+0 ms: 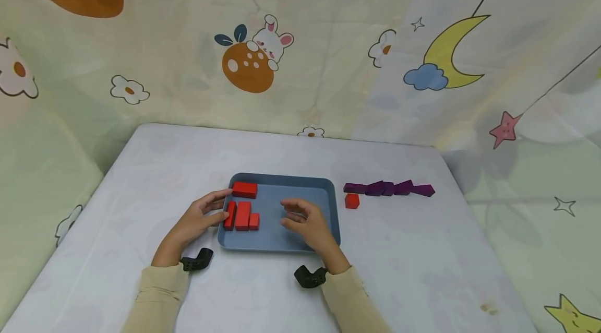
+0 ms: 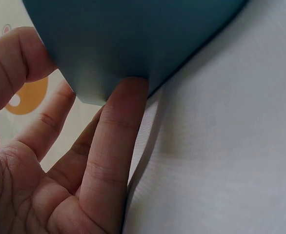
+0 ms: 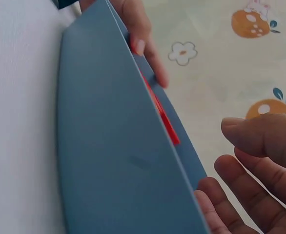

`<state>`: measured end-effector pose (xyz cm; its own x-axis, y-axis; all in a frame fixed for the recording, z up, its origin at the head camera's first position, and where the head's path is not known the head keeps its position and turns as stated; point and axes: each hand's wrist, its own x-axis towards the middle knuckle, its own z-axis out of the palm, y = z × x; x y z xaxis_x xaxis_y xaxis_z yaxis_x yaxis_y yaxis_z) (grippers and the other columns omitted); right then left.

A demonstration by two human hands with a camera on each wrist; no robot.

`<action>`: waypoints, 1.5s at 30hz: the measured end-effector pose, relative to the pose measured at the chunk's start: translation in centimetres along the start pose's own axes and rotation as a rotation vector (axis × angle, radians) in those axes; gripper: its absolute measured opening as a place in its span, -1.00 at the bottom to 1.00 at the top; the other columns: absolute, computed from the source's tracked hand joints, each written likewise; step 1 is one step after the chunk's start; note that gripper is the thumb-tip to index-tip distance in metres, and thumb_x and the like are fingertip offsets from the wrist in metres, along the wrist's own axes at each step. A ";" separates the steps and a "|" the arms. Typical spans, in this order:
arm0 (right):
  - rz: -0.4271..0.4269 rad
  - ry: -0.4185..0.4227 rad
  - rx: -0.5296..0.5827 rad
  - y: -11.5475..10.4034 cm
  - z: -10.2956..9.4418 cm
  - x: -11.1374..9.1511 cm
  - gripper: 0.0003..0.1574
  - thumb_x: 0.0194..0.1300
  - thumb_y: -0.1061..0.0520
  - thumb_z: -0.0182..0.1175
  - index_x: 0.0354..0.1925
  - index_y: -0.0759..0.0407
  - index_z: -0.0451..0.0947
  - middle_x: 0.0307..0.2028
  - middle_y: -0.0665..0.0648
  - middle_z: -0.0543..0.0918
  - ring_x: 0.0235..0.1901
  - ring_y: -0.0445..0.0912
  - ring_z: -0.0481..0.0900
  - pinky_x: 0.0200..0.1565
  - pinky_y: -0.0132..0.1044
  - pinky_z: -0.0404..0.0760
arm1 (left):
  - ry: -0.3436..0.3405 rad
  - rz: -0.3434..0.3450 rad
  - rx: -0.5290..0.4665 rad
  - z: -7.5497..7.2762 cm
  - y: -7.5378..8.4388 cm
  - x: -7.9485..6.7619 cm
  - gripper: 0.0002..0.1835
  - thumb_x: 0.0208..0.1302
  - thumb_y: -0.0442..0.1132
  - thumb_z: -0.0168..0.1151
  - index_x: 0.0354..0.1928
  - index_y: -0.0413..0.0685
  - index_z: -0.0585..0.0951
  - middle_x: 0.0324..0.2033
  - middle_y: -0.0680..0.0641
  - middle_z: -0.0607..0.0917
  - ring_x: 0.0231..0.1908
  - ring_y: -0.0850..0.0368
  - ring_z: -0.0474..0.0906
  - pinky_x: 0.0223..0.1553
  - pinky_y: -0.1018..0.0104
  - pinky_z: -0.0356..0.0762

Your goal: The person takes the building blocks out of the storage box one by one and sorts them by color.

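A blue-grey tray (image 1: 277, 239) lies on the table with several red blocks in its left part. These are a flat-lying block (image 1: 244, 190) at the back corner, a narrow block (image 1: 229, 216), a wider block (image 1: 242, 216) and a small block (image 1: 254, 222) side by side. My left hand (image 1: 199, 215) is at the tray's left edge, thumb reaching over the rim by the narrow block. In the left wrist view its other fingers (image 2: 116, 131) touch the tray's outer wall. Over the tray's right half, my right hand (image 1: 312, 226) is loosely bent and holds nothing.
Right of the tray, a red cube (image 1: 351, 201) stands in front of a row of several purple blocks (image 1: 355, 188). Black devices (image 1: 310, 276) are worn on both wrists. A patterned cloth (image 1: 328, 87) hangs behind the white-covered table (image 1: 413, 270).
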<state>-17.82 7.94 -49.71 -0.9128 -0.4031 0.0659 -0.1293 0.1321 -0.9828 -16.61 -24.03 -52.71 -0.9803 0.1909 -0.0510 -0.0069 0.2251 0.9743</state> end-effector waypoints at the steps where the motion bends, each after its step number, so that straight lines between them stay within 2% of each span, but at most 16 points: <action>1: 0.003 -0.010 0.001 0.0 0.4 0.1 -0.47 0.38 0.43 0.38 0.27 0.53 0.57 0.27 0.47 0.63 0.32 0.35 0.57 0.30 -0.07 0.61 | 0.000 -0.001 0.000 0.0 0.1 0.0 -0.32 0.50 -0.34 0.34 0.58 -0.27 0.38 0.56 -0.41 0.33 0.45 -0.46 0.37 0.07 0.45 0.57; 9: 0.066 -0.086 -0.026 -0.2 3.0 1.0 -0.44 0.34 0.44 0.41 0.28 0.48 0.59 0.26 0.42 0.65 0.29 0.29 0.62 0.30 -0.08 0.62 | -0.010 0.006 -0.011 0.1 0.2 0.2 -0.32 0.51 -0.33 0.33 0.59 -0.27 0.38 0.58 -0.40 0.31 0.45 -0.45 0.37 0.09 0.47 0.56; 16: 0.069 -0.087 -0.223 -0.1 4.6 1.9 -0.37 0.27 0.38 0.52 0.28 0.39 0.62 0.21 0.32 0.70 0.16 0.18 0.70 0.21 -0.15 0.67 | -0.012 0.005 -0.008 0.1 0.3 0.2 -0.32 0.51 -0.32 0.33 0.59 -0.26 0.37 0.58 -0.39 0.31 0.45 -0.44 0.37 0.09 0.47 0.55; 21: 0.067 -0.069 -0.344 -0.3 5.2 2.0 -0.50 0.25 0.31 0.57 0.15 0.30 0.72 0.13 0.24 0.75 0.02 0.11 0.75 0.11 -0.16 0.71 | -0.013 0.006 -0.005 0.1 0.3 0.1 -0.32 0.52 -0.32 0.32 0.59 -0.25 0.37 0.59 -0.39 0.30 0.45 -0.45 0.37 0.09 0.46 0.56; 23: 0.060 -0.061 -0.343 -0.2 5.3 2.0 -0.55 0.25 0.31 0.57 0.10 0.28 0.74 0.10 0.22 0.76 -0.01 0.11 0.76 0.09 -0.16 0.72 | -0.013 0.008 -0.005 0.1 0.2 0.1 -0.33 0.52 -0.33 0.32 0.59 -0.26 0.37 0.59 -0.39 0.29 0.45 -0.45 0.37 0.09 0.46 0.56; 26: 0.055 -0.056 -0.282 0.1 5.0 1.9 -0.58 0.27 0.31 0.55 0.09 0.28 0.74 0.10 0.22 0.76 0.02 0.12 0.76 0.11 -0.16 0.72 | -0.013 0.008 -0.005 0.1 0.2 0.1 -0.33 0.52 -0.33 0.32 0.59 -0.26 0.37 0.59 -0.40 0.29 0.45 -0.45 0.37 0.08 0.46 0.57; 31: 0.025 -0.071 -0.071 0.0 3.6 1.1 -0.54 0.31 0.38 0.49 0.16 0.37 0.69 0.10 0.30 0.73 0.05 0.08 0.75 0.13 -0.25 0.71 | -0.006 -0.010 -0.002 0.2 0.1 0.1 -0.31 0.51 -0.32 0.33 0.60 -0.25 0.37 0.59 -0.39 0.31 0.45 -0.43 0.38 0.08 0.46 0.57; 35: 0.006 -0.077 0.076 -0.4 1.4 0.3 -0.47 0.32 0.46 0.42 0.23 0.51 0.58 0.16 0.40 0.67 0.09 0.04 0.70 0.14 -0.29 0.69 | -0.003 -0.015 0.005 0.2 0.1 0.0 -0.31 0.50 -0.32 0.34 0.60 -0.24 0.37 0.57 -0.39 0.34 0.43 -0.41 0.40 0.08 0.45 0.57; 39: 0.002 -0.049 0.097 -0.6 -1.6 -0.6 -0.45 0.32 0.48 0.41 0.24 0.52 0.55 0.20 0.39 0.63 0.14 -0.01 0.65 0.14 -0.30 0.69 | -0.003 -0.017 0.025 0.2 0.1 0.0 -0.31 0.51 -0.31 0.34 0.60 -0.24 0.37 0.56 -0.40 0.33 0.43 -0.42 0.41 0.10 0.42 0.57; 45: -0.036 0.021 0.021 -0.4 -6.5 -1.9 -0.47 0.32 0.47 0.42 0.22 0.51 0.57 0.17 0.43 0.63 0.12 -0.08 0.64 0.13 -0.31 0.69 | -0.003 -0.037 0.036 0.0 0.0 0.0 -0.32 0.52 -0.29 0.33 0.60 -0.20 0.38 0.57 -0.40 0.33 0.45 -0.44 0.38 0.11 0.43 0.55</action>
<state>-18.53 14.55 -48.34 -0.9154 -0.3886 0.1051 -0.1548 0.0990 -0.9830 -16.63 -23.97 -52.68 -0.9789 0.1845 -0.0876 -0.0359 0.2667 0.9631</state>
